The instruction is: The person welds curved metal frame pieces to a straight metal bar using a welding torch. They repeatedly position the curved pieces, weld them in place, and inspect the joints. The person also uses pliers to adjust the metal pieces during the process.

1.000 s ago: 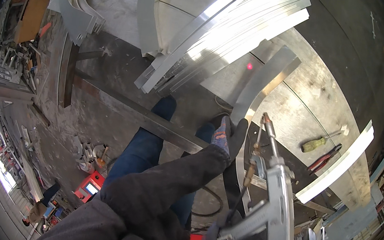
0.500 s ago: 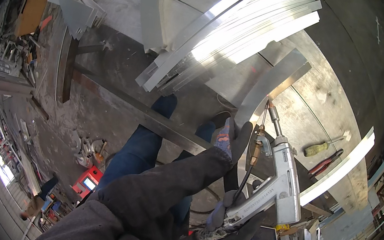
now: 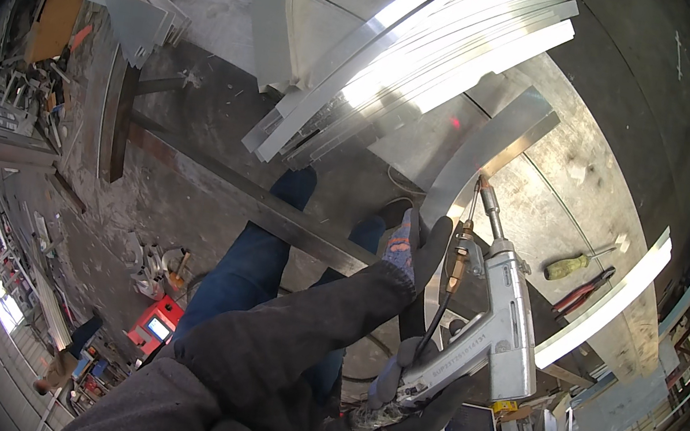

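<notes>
Closing in over the last second, the welding gun (image 3: pixel 511 325) had brought its nozzle (image 3: pixel 493 209) up to the inner edge of the curved metal strip (image 3: pixel 488 141); over the final half second it barely shifted. That suggested the aiming was done and the tip was being held at its spot, though no spark or glow showed there. The strip ran toward one o'clock from the left hand (image 3: pixel 408 250), over the worktop (image 3: pixel 587 176).

The gloved right hand (image 3: pixel 388 382), at five o'clock in the view, was wrapped firmly round the gun's handle. The gloved left hand lay against the near part of the strip; whether its fingers closed fully round the metal, I could not tell. At four o'clock from the nozzle lay a screwdriver (image 3: pixel 567 266) and pliers (image 3: pixel 583 292); toward eleven o'clock, a stack of bright strips (image 3: pixel 455 49).
</notes>
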The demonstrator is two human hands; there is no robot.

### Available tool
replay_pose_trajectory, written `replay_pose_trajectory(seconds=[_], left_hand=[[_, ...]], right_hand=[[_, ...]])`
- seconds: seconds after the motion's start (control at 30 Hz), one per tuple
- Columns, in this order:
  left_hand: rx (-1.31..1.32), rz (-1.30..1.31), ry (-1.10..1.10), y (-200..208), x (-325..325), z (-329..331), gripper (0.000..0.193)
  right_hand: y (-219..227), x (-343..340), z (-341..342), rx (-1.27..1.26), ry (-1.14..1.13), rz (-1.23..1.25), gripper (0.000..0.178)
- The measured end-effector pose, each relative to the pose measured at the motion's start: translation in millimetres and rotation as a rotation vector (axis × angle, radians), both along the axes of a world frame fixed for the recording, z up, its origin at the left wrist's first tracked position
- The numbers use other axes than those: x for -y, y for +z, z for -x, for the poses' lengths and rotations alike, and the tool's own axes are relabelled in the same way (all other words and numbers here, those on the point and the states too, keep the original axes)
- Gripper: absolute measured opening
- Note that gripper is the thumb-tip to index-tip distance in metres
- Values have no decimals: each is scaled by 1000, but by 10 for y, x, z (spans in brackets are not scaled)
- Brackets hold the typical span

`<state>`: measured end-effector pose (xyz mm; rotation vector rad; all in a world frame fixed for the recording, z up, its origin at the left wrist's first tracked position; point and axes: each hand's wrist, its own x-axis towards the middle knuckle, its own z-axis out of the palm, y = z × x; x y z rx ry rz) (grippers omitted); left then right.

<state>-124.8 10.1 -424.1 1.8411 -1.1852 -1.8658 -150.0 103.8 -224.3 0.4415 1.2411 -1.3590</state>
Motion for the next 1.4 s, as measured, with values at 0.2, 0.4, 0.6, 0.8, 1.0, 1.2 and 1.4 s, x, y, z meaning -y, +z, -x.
replay_pose_trajectory(seconds=[0.2, 0.4, 0.6, 0.8, 1.0, 1.2, 1.4], left_hand=[[-72, 38, 110, -61, -39, 42, 32], [3, 116, 31, -53, -45, 31, 18], [-19, 63, 40, -68, -44, 17, 43], [-78, 78, 69, 10, 11, 7, 42], [14, -50, -4, -27, -15, -18, 45], [24, -118, -3, -115, -56, 27, 47], [46, -99, 30, -108, -97, 30, 47]], right_hand=[[47, 127, 84, 11, 101, 29, 95], [8, 100, 3, -32, -14, 3, 92], [-18, 104, 19, -21, 86, 79, 86], [8, 171, -85, -43, -119, -28, 83], [-48, 89, -69, -18, -71, -28, 82], [-7, 102, -53, -65, 37, -47, 83], [-36, -16, -67, -81, 41, -100, 83]])
